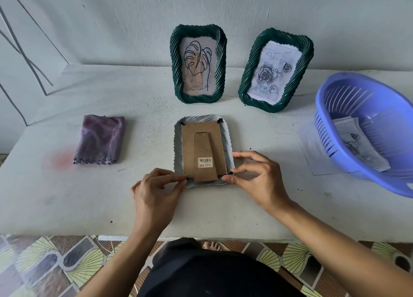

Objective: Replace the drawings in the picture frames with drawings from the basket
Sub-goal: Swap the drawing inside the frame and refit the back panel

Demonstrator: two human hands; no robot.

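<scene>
Pinches the near left corner of the face-down frame (228, 140) between thumb and forefinger of the left hand (156, 189), fingertips closed together right at a small black tab (187, 178) on the backing board (189, 145). Grips the near right corner likewise with the right hand (254, 176), thumb and curled forefinger clamped at the other near tab (230, 173), remaining fingers arched over the frame's right rim. Has that frame lying flat at the middle of the table (67, 196), pale ridged rim showing all round the brown board, folded stand (204, 149) flat along it with a barcode sticker (205, 162) near its lower end. Shows, farther back against the wall, two green frames standing upright: the left green frame (175, 66) with a line-drawn leaf drawing (197, 66), the right green frame (274, 105) tilted a little, with a grey rose drawing (271, 73). Shows, at the right edge of the table, a blue slotted basket (324, 136) tipped toward the middle, loose drawings (357, 147) inside it, resting on a pale sheet (312, 149). Shows, well to the left of the frame, a folded purple cloth (99, 139) apart from everything else. Cannot tell what picture, if any, sits under the backing board.
</scene>
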